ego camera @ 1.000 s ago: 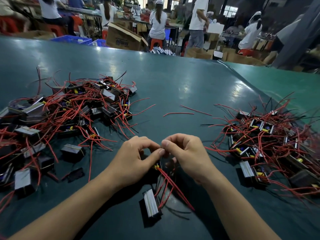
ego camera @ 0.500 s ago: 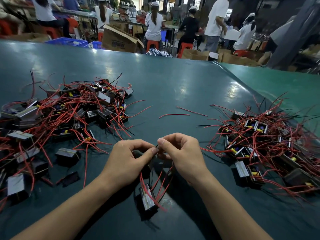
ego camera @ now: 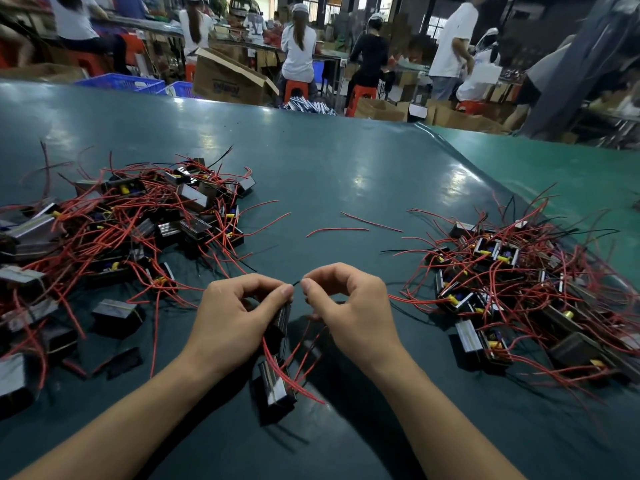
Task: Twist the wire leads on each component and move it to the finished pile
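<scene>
Raised since prev. frame: component (ego camera: 280, 322), gripped in left hand (ego camera: 235, 317). Right hand (ego camera: 349, 306), 3 o'clock, pinches dark lead (ego camera: 297, 283); second component (ego camera: 275, 384) at 6 o'clock on table (ego camera: 346, 161).

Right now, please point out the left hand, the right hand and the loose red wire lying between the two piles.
left hand (ego camera: 230, 317), head view, back of hand.
right hand (ego camera: 360, 311), head view, back of hand.
loose red wire (ego camera: 337, 230), head view, mid-length.

Bare table (ego camera: 329, 174) lies between left pile (ego camera: 114, 237) and right pile (ego camera: 526, 282).
</scene>
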`<move>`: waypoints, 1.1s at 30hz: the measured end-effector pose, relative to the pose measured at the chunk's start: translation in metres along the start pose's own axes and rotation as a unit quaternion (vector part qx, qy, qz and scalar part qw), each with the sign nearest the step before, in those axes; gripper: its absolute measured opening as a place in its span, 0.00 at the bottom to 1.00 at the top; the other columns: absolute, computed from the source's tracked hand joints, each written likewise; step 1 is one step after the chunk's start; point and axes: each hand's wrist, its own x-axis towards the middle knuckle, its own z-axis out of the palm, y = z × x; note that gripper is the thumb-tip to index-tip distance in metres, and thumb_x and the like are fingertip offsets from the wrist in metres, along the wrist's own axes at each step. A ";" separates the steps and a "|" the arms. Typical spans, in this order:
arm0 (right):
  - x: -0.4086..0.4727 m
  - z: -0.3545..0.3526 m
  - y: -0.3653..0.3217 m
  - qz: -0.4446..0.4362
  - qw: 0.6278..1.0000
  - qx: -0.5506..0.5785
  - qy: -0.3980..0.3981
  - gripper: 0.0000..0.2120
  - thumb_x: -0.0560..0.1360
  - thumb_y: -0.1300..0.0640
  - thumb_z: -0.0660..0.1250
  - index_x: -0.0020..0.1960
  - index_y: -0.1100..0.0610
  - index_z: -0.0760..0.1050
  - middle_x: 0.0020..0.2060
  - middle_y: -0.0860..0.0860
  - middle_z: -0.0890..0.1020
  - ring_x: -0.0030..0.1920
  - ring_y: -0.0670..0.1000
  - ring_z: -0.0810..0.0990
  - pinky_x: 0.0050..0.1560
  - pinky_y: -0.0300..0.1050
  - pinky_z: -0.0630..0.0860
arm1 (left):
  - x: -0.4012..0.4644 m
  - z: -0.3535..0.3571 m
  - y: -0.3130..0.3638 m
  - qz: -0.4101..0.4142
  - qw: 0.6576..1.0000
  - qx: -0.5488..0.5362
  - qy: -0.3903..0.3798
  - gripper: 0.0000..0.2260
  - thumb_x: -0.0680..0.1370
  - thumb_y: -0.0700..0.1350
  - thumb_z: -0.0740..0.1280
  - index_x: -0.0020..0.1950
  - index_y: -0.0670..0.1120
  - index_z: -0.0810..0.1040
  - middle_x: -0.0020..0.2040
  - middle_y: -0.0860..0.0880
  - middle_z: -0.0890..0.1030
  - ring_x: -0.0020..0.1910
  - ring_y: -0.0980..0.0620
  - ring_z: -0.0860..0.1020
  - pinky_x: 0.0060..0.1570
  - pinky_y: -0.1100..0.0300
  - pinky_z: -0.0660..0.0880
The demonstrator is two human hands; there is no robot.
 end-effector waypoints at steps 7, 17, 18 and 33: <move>0.000 -0.001 0.001 -0.127 0.988 -0.083 0.004 0.02 0.73 0.62 0.72 0.42 0.57 0.81 0.37 0.47 0.83 0.39 0.44 0.80 0.39 0.32 0.73 | 0.000 -0.001 0.000 0.016 1.000 -0.018 -0.011 0.01 0.72 0.44 0.75 0.41 0.50 0.86 0.33 0.51 0.84 0.30 0.50 0.79 0.32 0.57 0.75; 0.002 -0.006 0.003 -0.099 0.992 -0.072 -0.018 0.01 0.74 0.61 0.72 0.45 0.57 0.83 0.39 0.47 0.84 0.41 0.44 0.82 0.41 0.41 0.80 | 0.001 0.000 -0.004 0.023 0.999 -0.040 -0.011 0.04 0.72 0.44 0.75 0.39 0.53 0.86 0.35 0.51 0.84 0.34 0.37 0.79 0.34 0.45 0.78; 0.002 -0.006 0.003 -0.073 0.995 -0.056 -0.027 0.01 0.74 0.61 0.72 0.45 0.57 0.83 0.39 0.47 0.84 0.42 0.45 0.82 0.41 0.46 0.82 | 0.001 0.000 -0.005 0.019 0.999 -0.047 -0.009 0.03 0.72 0.44 0.76 0.40 0.53 0.86 0.34 0.50 0.84 0.32 0.34 0.77 0.33 0.42 0.77; 0.003 -0.008 0.005 -0.236 0.964 -0.122 -0.017 0.04 0.73 0.65 0.73 0.47 0.63 0.84 0.40 0.53 0.85 0.38 0.48 0.82 0.37 0.43 0.80 | 0.001 -0.002 -0.005 0.063 0.998 0.020 -0.019 0.12 0.70 0.45 0.77 0.40 0.65 0.84 0.36 0.60 0.82 0.36 0.57 0.79 0.37 0.55 0.75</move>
